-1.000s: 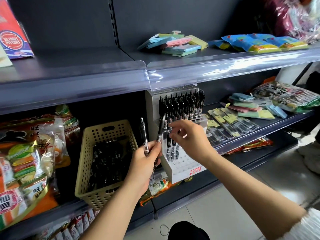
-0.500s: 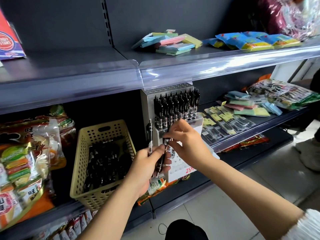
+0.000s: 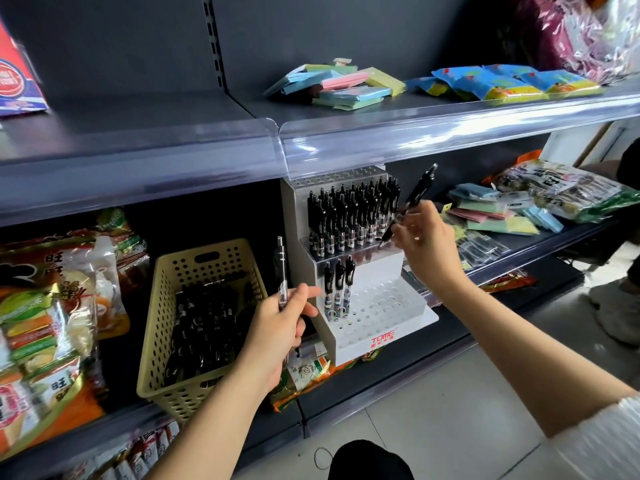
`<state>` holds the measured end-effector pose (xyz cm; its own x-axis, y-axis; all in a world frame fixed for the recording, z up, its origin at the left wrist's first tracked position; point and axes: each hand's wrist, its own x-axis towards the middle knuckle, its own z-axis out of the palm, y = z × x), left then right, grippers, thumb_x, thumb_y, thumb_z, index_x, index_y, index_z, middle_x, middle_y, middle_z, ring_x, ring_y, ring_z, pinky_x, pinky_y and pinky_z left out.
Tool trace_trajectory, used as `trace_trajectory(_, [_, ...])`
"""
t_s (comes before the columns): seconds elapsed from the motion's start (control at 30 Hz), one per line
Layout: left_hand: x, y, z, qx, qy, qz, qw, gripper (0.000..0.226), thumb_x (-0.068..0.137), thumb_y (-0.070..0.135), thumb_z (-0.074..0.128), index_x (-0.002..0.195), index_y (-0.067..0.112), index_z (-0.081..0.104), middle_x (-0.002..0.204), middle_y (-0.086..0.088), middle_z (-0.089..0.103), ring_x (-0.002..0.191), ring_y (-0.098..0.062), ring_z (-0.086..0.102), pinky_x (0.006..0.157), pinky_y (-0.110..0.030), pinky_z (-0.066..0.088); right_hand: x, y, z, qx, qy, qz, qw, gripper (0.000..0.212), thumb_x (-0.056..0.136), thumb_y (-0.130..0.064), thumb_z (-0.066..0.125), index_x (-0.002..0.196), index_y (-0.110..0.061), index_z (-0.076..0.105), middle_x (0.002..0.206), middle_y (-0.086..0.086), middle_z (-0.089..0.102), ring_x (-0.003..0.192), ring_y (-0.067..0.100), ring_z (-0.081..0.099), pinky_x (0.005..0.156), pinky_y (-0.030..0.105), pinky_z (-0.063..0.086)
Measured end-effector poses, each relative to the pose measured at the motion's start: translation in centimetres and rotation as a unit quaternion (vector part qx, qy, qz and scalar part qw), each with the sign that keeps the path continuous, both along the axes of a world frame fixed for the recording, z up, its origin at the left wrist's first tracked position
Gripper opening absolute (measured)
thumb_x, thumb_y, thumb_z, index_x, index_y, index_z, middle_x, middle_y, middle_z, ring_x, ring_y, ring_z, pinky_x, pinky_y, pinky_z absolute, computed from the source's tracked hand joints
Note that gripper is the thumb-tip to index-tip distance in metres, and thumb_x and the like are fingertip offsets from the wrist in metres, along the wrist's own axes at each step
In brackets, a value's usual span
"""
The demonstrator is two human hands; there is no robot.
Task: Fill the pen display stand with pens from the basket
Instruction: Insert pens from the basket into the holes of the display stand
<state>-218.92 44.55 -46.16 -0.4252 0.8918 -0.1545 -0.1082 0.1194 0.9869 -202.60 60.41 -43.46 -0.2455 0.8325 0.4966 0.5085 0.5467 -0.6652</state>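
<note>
Snack bags point(image 3: 52, 306) fill the far left of the lower shelf, approx 9 o'clock. Next right, the cream perforated basket point(image 3: 194, 320) sits tilted w/ a heap of black pens point(image 3: 207, 327) inside. Left hand point(image 3: 280, 327), just right of the basket, is closed round a clear-barrelled pen point(image 3: 282, 271) held upright — a dark pen end also shows below the fist. At centre, the white tiered pen display stand point(image 3: 377, 306): middle tier packed w/ black pens, three more in the lower tier at its left end, other holes vacant. Right hand point(image 3: 426, 240), approx 2 o'clock from the stand, pinches a black pen point(image 3: 412, 202) — tilted, tip at the middle tier's right end. Sticky-note pads point(image 3: 498, 213) lie further right.
</note>
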Motion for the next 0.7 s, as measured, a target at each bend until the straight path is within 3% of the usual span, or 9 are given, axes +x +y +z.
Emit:
trace_trajectory(0.13, [-0.2, 0.0, 0.0, 0.008, -0.002, -0.002, 1.0, 0.023, 0.097, 0.027, 0.046, 0.093, 0.024, 0.068, 0.072, 0.002, 0.051, 0.048, -0.004, 0.03, 0.04, -0.016, 0.022, -0.6, 2.1, 0.4, -0.052, 0.05, -0.027, 0.997, 0.015, 0.097, -0.02, 0.048, 0.104, -0.007, 0.049, 0.091, 0.005, 0.066, 0.081, 0.023, 0.066, 0.077, 0.047, 0.055])
trace_trajectory(0.27, [-0.7, 0.0, 0.0, 0.011, -0.003, -0.002, 1.0, 0.022, 0.097, 0.026, 0.046, 0.096, 0.021, 0.067, 0.072, 0.002, 0.051, 0.048, -0.004, 0.03, 0.04, -0.016, 0.022, -1.5, 3.8, 0.1, -0.045, 0.007, -0.044, 0.998, 0.018, 0.095, -0.021, 0.049, 0.099, -0.005, 0.057, 0.093, 0.011, 0.068, 0.085, 0.028, 0.065, 0.08, 0.05, 0.052])
trace_trajectory(0.43, [-1.4, -0.1, 0.0, 0.011, 0.011, -0.002, 1.0, 0.021, 0.097, 0.026, 0.046, 0.095, 0.022, 0.067, 0.072, 0.003, 0.051, 0.048, -0.004, 0.031, 0.041, -0.017, 0.023, -2.3, 5.0, -0.5, -0.055, -0.109, -0.058, 0.991, 0.016, 0.089, -0.017, 0.058, 0.087, -0.005, 0.067, 0.087, 0.013, 0.07, 0.081, 0.027, 0.063, 0.074, 0.034, 0.05])
trace_trajectory(0.5, [-1.5, -0.1, -0.1, 0.012, 0.014, -0.004, 1.0, 0.021, 0.097, 0.026, 0.047, 0.096, 0.022, 0.067, 0.072, 0.003, 0.051, 0.048, -0.004, 0.03, 0.042, -0.017, 0.023, -2.4, 5.2, -0.7, -0.067, -0.152, -0.047, 0.985, 0.017, 0.087, -0.014, 0.058, 0.084, -0.002, 0.069, 0.084, 0.015, 0.071, 0.079, 0.028, 0.065, 0.073, 0.036, 0.053])
trace_trajectory(0.6, [-1.6, 0.0, -0.1, 0.016, 0.006, -0.004, 1.0, 0.018, 0.097, 0.026, 0.047, 0.096, 0.024, 0.066, 0.073, 0.003, 0.05, 0.047, -0.004, 0.029, 0.04, -0.016, 0.022, -2.4, 5.4, -0.8, -0.07, -0.168, -0.049, 0.982, 0.017, 0.086, -0.013, 0.059, 0.081, -0.001, 0.07, 0.082, 0.016, 0.071, 0.078, 0.03, 0.066, 0.071, 0.033, 0.053])
trace_trajectory(0.7, [-1.6, 0.1, -0.1, 0.015, 0.001, 0.003, 1.0, 0.016, 0.094, 0.032, 0.05, 0.101, 0.025, 0.063, 0.076, 0.002, 0.052, 0.047, -0.004, 0.029, 0.04, -0.015, 0.024, -2.4, 5.4, -0.8, -0.067, -0.195, -0.049, 0.977, 0.018, 0.085, -0.01, 0.059, 0.076, 0.001, 0.07, 0.078, 0.017, 0.07, 0.076, 0.031, 0.066, 0.062, 0.026, 0.044])
